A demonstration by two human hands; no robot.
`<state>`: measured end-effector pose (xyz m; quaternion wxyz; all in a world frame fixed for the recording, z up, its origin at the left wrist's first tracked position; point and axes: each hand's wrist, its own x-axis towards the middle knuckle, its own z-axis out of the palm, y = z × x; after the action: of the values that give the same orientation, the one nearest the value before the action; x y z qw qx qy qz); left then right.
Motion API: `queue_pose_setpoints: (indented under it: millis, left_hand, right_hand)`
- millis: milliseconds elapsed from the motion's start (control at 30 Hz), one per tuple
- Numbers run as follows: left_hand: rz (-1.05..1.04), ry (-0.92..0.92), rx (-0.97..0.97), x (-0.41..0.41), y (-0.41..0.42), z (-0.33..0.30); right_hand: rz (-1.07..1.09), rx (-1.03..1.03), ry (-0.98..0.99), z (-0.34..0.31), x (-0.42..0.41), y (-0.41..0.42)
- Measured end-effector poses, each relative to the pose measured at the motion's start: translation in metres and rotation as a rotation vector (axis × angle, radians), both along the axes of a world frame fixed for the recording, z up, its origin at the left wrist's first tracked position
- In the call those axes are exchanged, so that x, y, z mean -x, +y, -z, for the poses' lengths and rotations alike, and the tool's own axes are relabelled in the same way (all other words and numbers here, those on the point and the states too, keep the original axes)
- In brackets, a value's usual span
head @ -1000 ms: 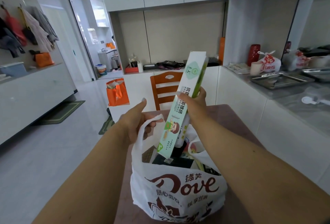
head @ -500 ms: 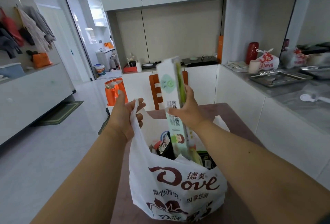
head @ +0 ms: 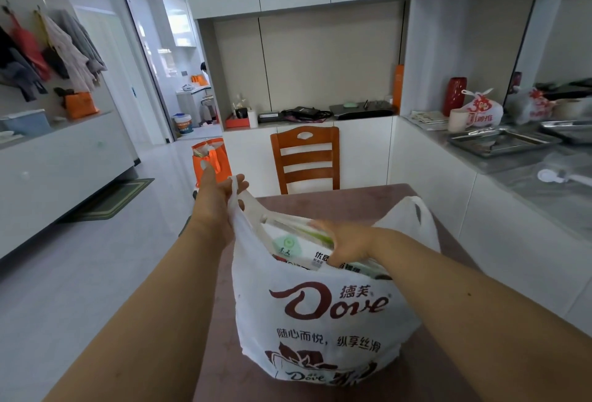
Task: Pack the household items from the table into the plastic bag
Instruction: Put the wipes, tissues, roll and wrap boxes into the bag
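Lying box (head: 307, 249) under right grip (head: 347, 246), bagged

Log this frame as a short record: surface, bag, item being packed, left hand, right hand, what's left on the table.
surface: reddish-brown table
bag: white Dove plastic bag, upright, mouth open
item: green-and-white box lying across the top of the bag's contents
left hand: pinching one bag handle, holding it up
right hand: inside the bag mouth, resting on the box
left on table: no loose items visible
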<state>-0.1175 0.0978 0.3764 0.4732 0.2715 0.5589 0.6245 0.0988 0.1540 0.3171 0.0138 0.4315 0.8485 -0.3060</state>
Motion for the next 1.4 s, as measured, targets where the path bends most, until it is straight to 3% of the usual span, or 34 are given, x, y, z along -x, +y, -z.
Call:
queue_pose_setpoints:
  millis: [133,200,267,333,367,400,467,567,667,700,900,967,1133,1400]
  left_hand:
    - [-0.005,0.085,0.029,-0.003,-0.004,-0.002]
    - [0.002,0.111,0.036,-0.004,-0.005,-0.003]
    - [0.011,0.119,0.031,-0.006,-0.004,-0.003]
    - [0.01,0.126,0.032,-0.009,-0.003,-0.003]
    - [0.007,0.129,0.032,-0.01,-0.003,-0.003]
    - [0.004,0.133,0.028,-0.011,-0.004,-0.003]
    - [0.0,0.141,0.021,-0.013,-0.003,-0.003]
    - [-0.011,0.169,0.019,-0.015,-0.002,-0.005]
    - [-0.048,0.193,-0.003,-0.015,0.003,-0.021]
    - [-0.055,0.197,-0.019,-0.015,0.005,-0.031]
    - [-0.05,0.23,-0.2,-0.011,0.019,-0.084]
    - [-0.034,0.294,-0.214,-0.01,0.022,-0.077]
    - [0.095,0.34,-0.004,-0.003,0.028,0.009]
    - [0.031,0.418,0.069,-0.007,0.034,0.008]
  right_hand:
    - [-0.092,0.006,-0.203,-0.024,-0.001,-0.004]
    - [-0.011,-0.046,-0.116,-0.041,-0.011,-0.011]
    - [0.241,-0.31,0.06,-0.049,-0.022,-0.015]
    - [0.644,-0.693,0.0,-0.051,-0.036,-0.016]
    - [0.835,-0.695,-0.086,-0.05,-0.043,-0.014]
    - [0.98,-0.56,-0.149,-0.042,-0.05,-0.01]
    - [1.071,-0.221,-0.117,-0.029,-0.057,0.005]
    - [0.972,-0.01,0.343,-0.028,-0.053,0.02]
    - [1.021,-0.04,1.019,-0.069,-0.054,0.022]
    - [1.009,-0.026,1.15,-0.087,-0.056,0.019]
    - [0.837,-0.184,1.36,-0.128,-0.058,0.02]
    - [0.807,-0.237,1.275,-0.128,-0.057,0.02]
    - [0.769,-0.052,0.636,-0.079,-0.036,0.013]
    - [0.781,-0.066,0.724,-0.071,-0.034,0.022]
